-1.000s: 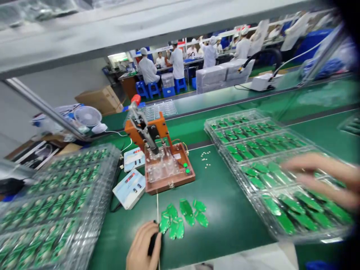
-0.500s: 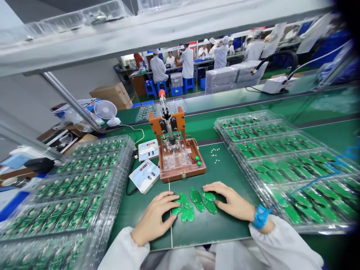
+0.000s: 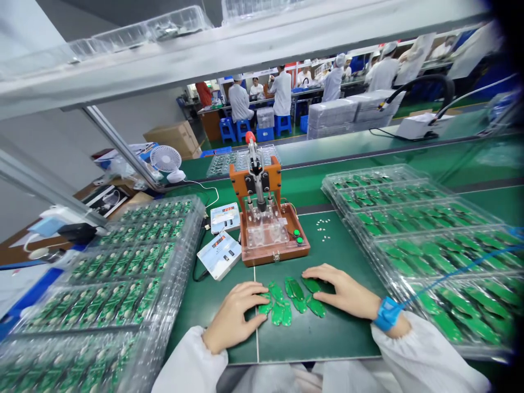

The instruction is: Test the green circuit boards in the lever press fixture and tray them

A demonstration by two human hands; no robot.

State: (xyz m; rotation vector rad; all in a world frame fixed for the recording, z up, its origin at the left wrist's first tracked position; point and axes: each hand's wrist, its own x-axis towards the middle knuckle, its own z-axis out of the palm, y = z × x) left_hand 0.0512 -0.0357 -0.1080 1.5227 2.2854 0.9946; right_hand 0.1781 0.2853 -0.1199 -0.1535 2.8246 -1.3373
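Several green circuit boards (image 3: 280, 304) with rounded outlines lie in a loose, overlapping group on the green bench mat. My left hand (image 3: 235, 316) rests palm down at the group's left side, fingers stretched and thumb apart, fingertips touching the leftmost boards. At the right side, my right hand (image 3: 344, 290) has its thumb and fingers around the edges of a darker-looking circuit board (image 3: 311, 285), which appears slightly tilted. A blue strap (image 3: 388, 314) circles my right wrist. Behind the boards stands a test fixture (image 3: 268, 232) with an orange frame and a red-tipped lever.
Stacked clear trays (image 3: 180, 273) of boards stand at left, and more trays (image 3: 379, 237) at right. Two display boxes (image 3: 219, 255) sit beside the fixture. Tiny white pieces (image 3: 323, 222) lie right of it. A blue cord (image 3: 462, 266) crosses the right trays. A shelf (image 3: 254, 46) spans overhead.
The view has shifted slightly, moving the scene rightward. My right thumb and fingers have closed around the upper right board, which now looks darker and tilted. My left hand stays by the left boards.
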